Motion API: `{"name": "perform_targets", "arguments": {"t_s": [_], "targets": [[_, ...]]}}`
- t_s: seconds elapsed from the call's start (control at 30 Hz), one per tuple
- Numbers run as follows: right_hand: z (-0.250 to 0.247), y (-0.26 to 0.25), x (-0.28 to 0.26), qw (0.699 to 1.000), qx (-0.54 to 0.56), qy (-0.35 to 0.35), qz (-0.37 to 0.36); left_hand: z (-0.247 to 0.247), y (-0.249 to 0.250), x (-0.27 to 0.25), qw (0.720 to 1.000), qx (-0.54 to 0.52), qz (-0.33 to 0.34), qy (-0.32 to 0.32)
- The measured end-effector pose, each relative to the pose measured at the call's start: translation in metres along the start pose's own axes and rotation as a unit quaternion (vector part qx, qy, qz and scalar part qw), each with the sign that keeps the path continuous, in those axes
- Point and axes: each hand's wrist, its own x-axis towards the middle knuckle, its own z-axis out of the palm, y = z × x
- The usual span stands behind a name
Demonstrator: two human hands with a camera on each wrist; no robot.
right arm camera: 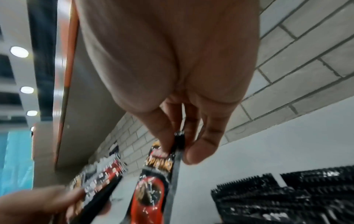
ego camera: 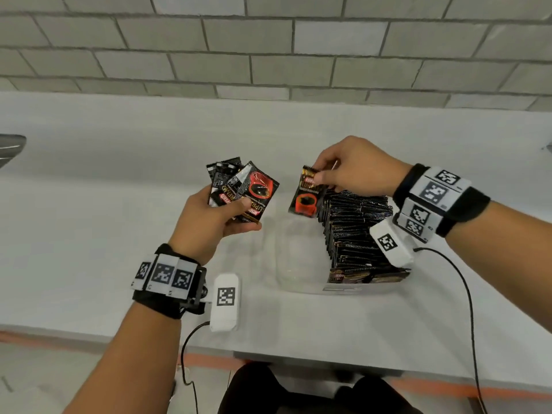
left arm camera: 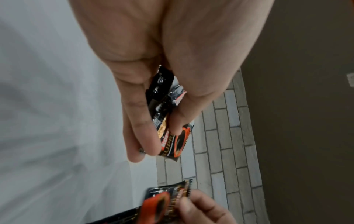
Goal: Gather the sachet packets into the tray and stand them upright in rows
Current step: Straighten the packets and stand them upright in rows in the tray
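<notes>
1. Right hand [ego camera: 355, 165] pinches one black sachet [ego camera: 306, 195], red cup printed, just left of the tray [ego camera: 286, 282].
2. Left hand [ego camera: 206, 222] clamps a fanned bunch [ego camera: 242, 189] further left.
3. Rows [ego camera: 358, 234] stand upright in the tray.

The clear tray [ego camera: 301, 282] is showing only faintly against the pale worktop [ego camera: 119, 204], so its far wall is hard to trace. The right hand [ego camera: 355, 168] is covering the top edge of the single sachet [ego camera: 306, 198], and the wrist band is hiding part of the standing rows [ego camera: 355, 231]. In the right wrist view the left hand's fan of sachets [right arm camera: 99, 178] is blurring, its print unreadable, and the picture's lower edge is cutting it off.
</notes>
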Motion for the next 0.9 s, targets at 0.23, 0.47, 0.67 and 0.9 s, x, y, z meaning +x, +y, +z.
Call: {"name": "perform_targets", "arguments": {"t_s": [0.23,0.47,0.67,0.9], "targets": [[0.021,0.0,0.023,0.986,-0.16,-0.015,-0.036,0.005,-0.006,-0.002,1.0,0.005,-0.003,-0.023],[0.026,0.003,0.035,0.981,-0.188,-0.043,-0.028,0.014,-0.013,-0.002,0.999,0.009,-0.022,-0.043],[0.02,0.004,0.034,0.981,-0.182,-0.054,-0.027,0.015,-0.013,-0.003,0.998,0.008,-0.03,-0.046],[-0.013,-0.023,0.014,0.983,-0.14,-0.093,-0.07,0.017,-0.006,-0.007,0.997,0.028,-0.056,-0.051]]}}
